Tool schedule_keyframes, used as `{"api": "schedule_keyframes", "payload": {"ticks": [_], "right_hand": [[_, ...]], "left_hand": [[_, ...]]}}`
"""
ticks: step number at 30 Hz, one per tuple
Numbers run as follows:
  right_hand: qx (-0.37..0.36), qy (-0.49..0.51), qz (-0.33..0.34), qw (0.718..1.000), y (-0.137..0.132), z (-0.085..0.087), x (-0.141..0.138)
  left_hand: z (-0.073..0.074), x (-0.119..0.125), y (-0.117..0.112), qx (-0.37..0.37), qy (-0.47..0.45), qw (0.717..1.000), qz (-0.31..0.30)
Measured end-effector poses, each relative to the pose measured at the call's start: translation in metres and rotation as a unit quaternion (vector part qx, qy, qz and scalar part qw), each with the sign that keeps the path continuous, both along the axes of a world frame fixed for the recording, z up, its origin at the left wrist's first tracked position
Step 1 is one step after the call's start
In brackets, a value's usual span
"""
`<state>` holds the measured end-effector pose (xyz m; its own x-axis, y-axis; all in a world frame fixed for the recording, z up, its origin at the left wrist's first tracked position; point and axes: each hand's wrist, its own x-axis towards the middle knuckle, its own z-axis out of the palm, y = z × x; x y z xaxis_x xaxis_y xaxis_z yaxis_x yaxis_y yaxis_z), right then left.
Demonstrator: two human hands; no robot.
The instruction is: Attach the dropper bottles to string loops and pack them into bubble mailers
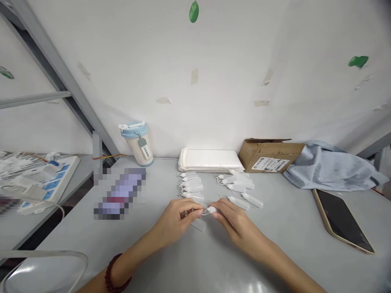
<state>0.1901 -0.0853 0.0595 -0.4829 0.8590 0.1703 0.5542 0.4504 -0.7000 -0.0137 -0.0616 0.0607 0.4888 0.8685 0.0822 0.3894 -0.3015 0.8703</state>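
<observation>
Left hand [179, 217] and right hand [233, 219], each grip pinched shut on one small white dropper bottle [210, 210].

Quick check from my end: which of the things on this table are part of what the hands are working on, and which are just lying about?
In hand: left hand and right hand pinch one small white piece; small white bottles lie in two rows just beyond.

Lying about: cup, cardboard box, phone, blue cloth, power strip.

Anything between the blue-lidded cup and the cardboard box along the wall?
Yes: a flat stack of white trays lies between the cup and the cardboard box, in the head view.
</observation>
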Motion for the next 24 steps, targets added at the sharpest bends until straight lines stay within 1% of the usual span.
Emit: {"api": "schedule_keyframes", "payload": {"ticks": [16, 24], "right_hand": [[-0.004, -0.004, 0.005, 1.000, -0.0005, 0.0015, -0.0007], [0.002, -0.004, 0.011, 1.000, -0.0013, 0.0004, 0.0000]], "left_hand": [[0.0011, -0.0007, -0.0026, -0.027, -0.006, 1.000, 0.004], [0.0015, -0.0003, -0.0025, -0.055, -0.015, 0.998, 0.006]]}}
